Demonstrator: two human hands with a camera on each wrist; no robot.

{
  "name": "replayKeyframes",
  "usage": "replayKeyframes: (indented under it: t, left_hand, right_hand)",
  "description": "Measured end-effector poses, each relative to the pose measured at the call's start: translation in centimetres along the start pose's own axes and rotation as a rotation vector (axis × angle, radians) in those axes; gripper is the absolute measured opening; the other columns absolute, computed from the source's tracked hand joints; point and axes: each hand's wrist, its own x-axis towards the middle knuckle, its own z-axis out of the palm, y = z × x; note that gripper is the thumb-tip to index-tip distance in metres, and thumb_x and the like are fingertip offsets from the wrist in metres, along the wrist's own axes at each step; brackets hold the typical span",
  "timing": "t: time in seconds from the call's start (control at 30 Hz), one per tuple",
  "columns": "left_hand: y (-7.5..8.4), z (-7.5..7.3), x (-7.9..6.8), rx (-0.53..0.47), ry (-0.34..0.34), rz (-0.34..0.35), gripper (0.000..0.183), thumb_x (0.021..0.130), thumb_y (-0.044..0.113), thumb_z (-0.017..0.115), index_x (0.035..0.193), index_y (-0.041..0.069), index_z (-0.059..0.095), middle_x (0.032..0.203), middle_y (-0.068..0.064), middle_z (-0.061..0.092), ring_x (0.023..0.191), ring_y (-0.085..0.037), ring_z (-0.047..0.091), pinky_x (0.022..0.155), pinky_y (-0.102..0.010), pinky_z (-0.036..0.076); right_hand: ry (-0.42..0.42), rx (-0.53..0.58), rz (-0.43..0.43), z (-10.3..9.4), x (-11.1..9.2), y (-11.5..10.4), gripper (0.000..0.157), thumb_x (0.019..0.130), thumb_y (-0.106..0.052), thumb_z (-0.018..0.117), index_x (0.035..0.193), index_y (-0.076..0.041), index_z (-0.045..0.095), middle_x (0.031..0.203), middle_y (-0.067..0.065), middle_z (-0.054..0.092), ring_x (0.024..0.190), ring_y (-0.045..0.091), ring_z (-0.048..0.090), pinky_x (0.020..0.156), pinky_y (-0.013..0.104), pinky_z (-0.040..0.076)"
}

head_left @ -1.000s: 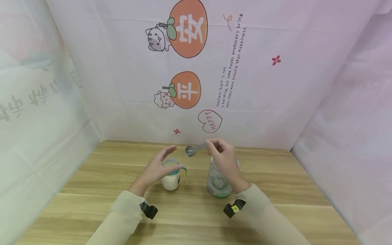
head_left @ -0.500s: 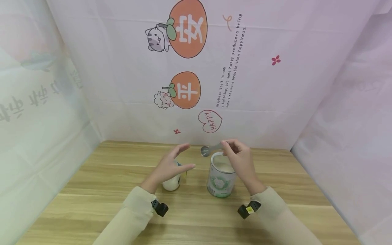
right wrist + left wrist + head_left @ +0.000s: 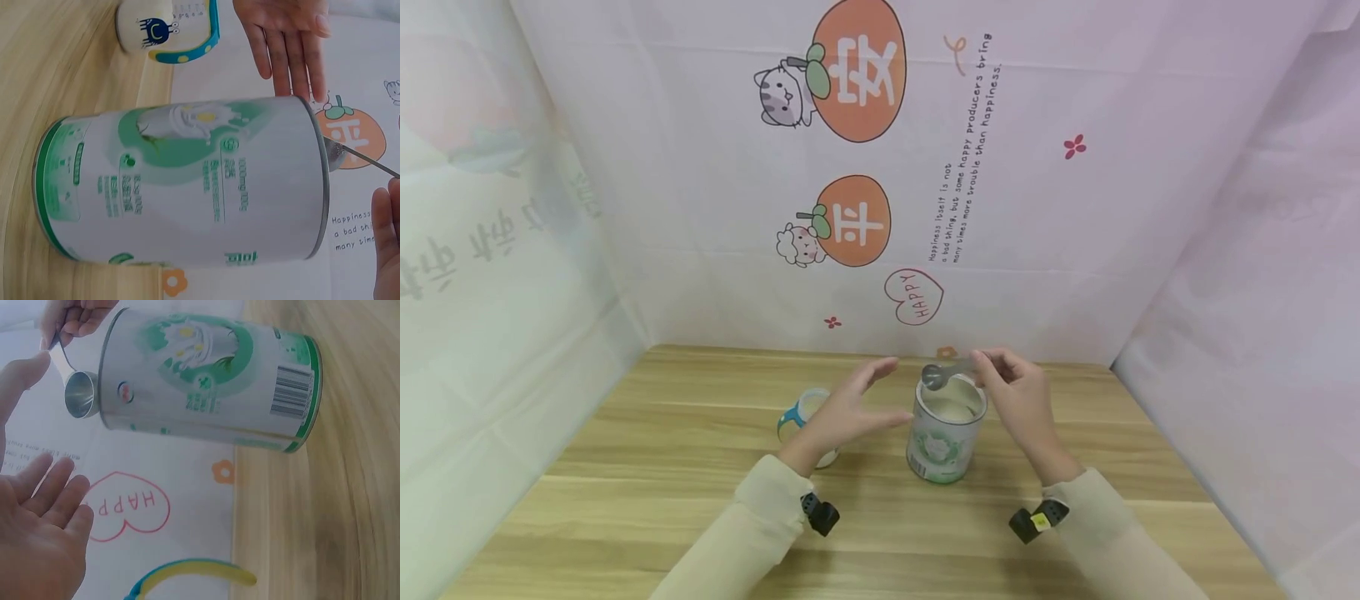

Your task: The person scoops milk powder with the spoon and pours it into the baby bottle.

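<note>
My right hand (image 3: 1017,396) pinches the handle of a metal measuring spoon (image 3: 935,377), whose round bowl overlaps the mouth of an open milk powder can (image 3: 942,450) in the head view. Pale powder shows inside the can, which stands upright. In the left wrist view the spoon's bowl (image 3: 80,395) is right at the can's rim. My left hand (image 3: 850,408), fingers straight and thumb apart, holds nothing beside the can. Behind it stands a baby bottle (image 3: 812,402) with blue and yellow handles, partly hidden by the hand; the right wrist view shows its printed side (image 3: 159,31).
The wooden table (image 3: 880,542) ends at a white printed cloth (image 3: 1037,250) hung as a back wall. More cloth closes off both sides. A black wrist camera sits on each sleeve.
Both hands have moved right. The spoon has gone from between the bottle and the can to the can's mouth. The left hand has left the bottle's top; bottle and can stand in place.
</note>
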Motion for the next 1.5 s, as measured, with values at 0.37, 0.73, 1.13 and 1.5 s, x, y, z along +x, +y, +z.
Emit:
replayKeyframes:
  t: [0.37, 0.73, 1.13, 1.5]
  left_hand:
    - [0.0, 3.6, 1.3, 0.042, -0.067, -0.046, 0.099, 0.079, 0.047, 0.085, 0.157, 0.019, 0.031, 0.155, -0.002, 0.038, 0.142, -0.023, 0.036, 0.114, -0.05, 0.031]
    - [-0.9, 5.7, 2.2, 0.01, -0.061, -0.05, 0.113, 0.073, 0.049, 0.089, 0.16, 0.021, 0.022, 0.154, 0.003, 0.039, 0.141, -0.019, 0.037, 0.112, -0.053, 0.033]
    - [-2.2, 7.2, 3.1, -0.152, -0.077, 0.059, 0.095, 0.078, 0.033, 0.089, 0.154, 0.021, 0.033, 0.141, 0.011, 0.049, 0.13, -0.016, 0.049, 0.107, -0.044, 0.04]
    - [-2.5, 7.2, 3.0, -0.169, -0.088, 0.066, 0.095, 0.08, 0.033, 0.087, 0.156, 0.019, 0.03, 0.147, 0.002, 0.047, 0.132, -0.019, 0.048, 0.108, -0.044, 0.039]
  right_hand:
    - [-0.022, -0.077, -0.051, -1.4, 0.1, 3.2, 0.022, 0.099, -0.027, 0.068, 0.092, -0.007, 0.073, 0.07, 0.007, 0.065, 0.06, 0.015, 0.057, 0.051, 0.02, 0.044]
    - [-0.081, -0.166, -0.182, -1.1, 0.1, 4.2, 0.011, 0.096, -0.015, 0.07, 0.091, -0.007, 0.074, 0.074, -0.003, 0.067, 0.061, 0.012, 0.057, 0.053, 0.019, 0.047]
    - [-0.144, -0.291, -0.388, 0.0, 0.3, 4.6, 0.005, 0.091, -0.007, 0.074, 0.088, -0.004, 0.072, 0.068, -0.008, 0.061, 0.054, 0.005, 0.048, 0.046, 0.021, 0.043]
    - [-0.234, -0.398, -0.468, 0.9, 0.3, 4.3, 0.004, 0.088, -0.005, 0.076, 0.088, -0.005, 0.072, 0.069, -0.008, 0.056, 0.059, 0.005, 0.046, 0.049, 0.021, 0.043]
